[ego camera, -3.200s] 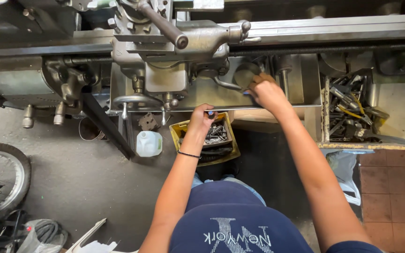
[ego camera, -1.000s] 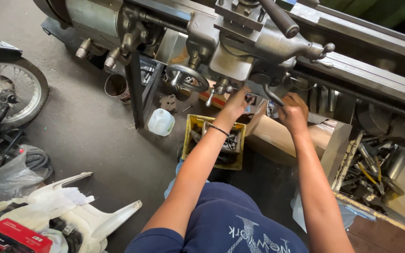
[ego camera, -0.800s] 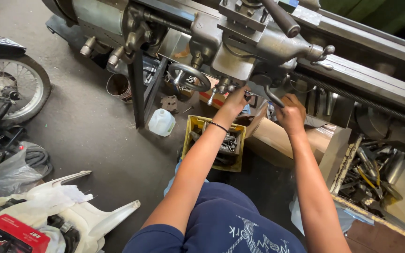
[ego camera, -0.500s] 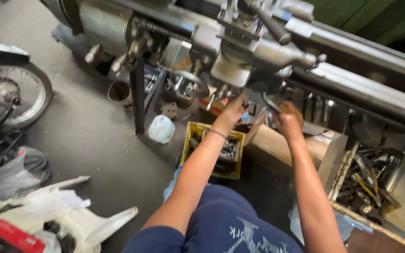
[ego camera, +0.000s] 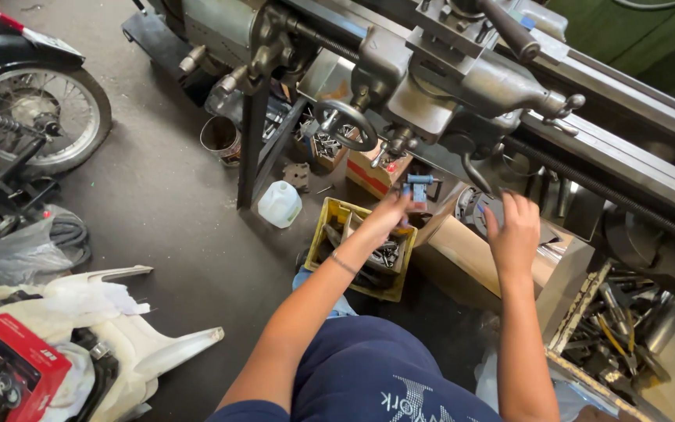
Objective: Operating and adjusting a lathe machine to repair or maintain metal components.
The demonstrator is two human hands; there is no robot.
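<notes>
Left hand [ego camera: 388,215] gripped blue tool [ego camera: 417,187] above yellow crate [ego camera: 323,234]. Right hand [ego camera: 513,230], at 3 o'clock, fingers spread open, held nothing, below lathe carriage [ego camera: 439,86].

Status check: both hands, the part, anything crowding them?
Left hand gripping small blue tool above yellow crate. Right hand open, reaching at round metal part under lathe. Handwheel close overhead.

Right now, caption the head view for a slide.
Left hand holds a blue tool over a yellow crate; right hand reaches under the lathe.
</notes>
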